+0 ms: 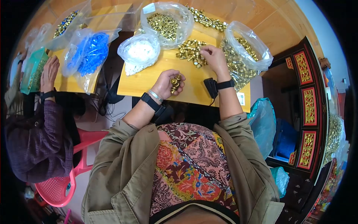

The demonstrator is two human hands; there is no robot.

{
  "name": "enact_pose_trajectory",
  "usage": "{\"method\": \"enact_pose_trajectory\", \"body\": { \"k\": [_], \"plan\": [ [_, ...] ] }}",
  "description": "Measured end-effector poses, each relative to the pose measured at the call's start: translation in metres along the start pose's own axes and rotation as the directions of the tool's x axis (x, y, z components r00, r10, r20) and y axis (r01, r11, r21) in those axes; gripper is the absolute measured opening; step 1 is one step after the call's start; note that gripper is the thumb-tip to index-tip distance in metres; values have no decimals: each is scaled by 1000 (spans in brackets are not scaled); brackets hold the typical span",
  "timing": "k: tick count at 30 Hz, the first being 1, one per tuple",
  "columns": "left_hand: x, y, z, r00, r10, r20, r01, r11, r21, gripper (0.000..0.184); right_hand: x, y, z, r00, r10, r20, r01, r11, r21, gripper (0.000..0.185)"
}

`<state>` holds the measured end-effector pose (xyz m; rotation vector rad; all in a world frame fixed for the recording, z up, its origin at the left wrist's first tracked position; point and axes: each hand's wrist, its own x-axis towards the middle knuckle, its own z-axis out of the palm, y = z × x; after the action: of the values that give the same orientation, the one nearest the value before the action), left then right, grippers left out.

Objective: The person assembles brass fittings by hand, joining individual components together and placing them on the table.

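Several small brass fittings lie in my left hand, its fingers curled round them above the table's front edge. My right hand is at the right side of a loose pile of brass fittings, fingertips pinched together; whether a piece is between them is hidden. Behind the pile stands an open clear bag of small brass parts. To the left is a bag of small white pieces. Right of my right hand, another clear bag holds larger brass fittings.
More brass parts lie at the table's back. A black device with a cable sits by my right wrist. On the left are a bag of blue parts, a green basket and a co-worker's hand. A pink chair stands below.
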<state>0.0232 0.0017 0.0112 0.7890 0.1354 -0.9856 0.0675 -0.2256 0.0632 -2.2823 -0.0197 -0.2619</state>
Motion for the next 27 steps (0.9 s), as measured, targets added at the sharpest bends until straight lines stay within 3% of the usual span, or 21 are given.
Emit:
{"method": "enact_pose_trajectory", "body": {
  "k": [1,4,5,8,15,18,20,22,23,26,27],
  "plan": [
    [2,-1,-1,1000,-3,3,3,1000,-14,37,-7,1,3,1000,-20,-21,20,1000,10,19],
    [7,-3,-6,1000,-10,4,10,999,-45,36,-19,-15,9,997,-54,48,65,958,-280,19],
    [8,-4,-7,1000,-12,2,12,998,-54,36,-24,-3,20,974,-229,-4,215,922,-321,20],
    [9,-4,-8,1000,-14,-14,13,996,-85,35,-27,3,35,954,-299,37,290,878,-381,20],
    [14,34,27,998,11,56,-8,998,-54,32,-31,17,38,928,-366,-66,357,927,-119,14],
    [33,70,75,995,84,61,-86,996,33,31,-33,18,31,974,-225,-29,227,962,154,14],
    [48,94,122,988,146,-57,-142,987,69,30,-28,33,41,983,-171,-74,183,957,225,17],
    [67,115,165,966,257,-26,-251,958,140,29,-30,34,41,990,-113,-87,134,945,297,18],
    [82,129,176,964,251,91,-263,947,185,30,-30,34,37,959,-225,-171,256,948,188,18],
    [137,160,208,927,225,300,-309,912,271,29,-33,10,23,958,-185,-218,242,932,271,10],
    [149,161,218,913,219,345,-326,900,290,29,-29,20,24,968,-221,-121,245,937,249,8]
  ]
}}
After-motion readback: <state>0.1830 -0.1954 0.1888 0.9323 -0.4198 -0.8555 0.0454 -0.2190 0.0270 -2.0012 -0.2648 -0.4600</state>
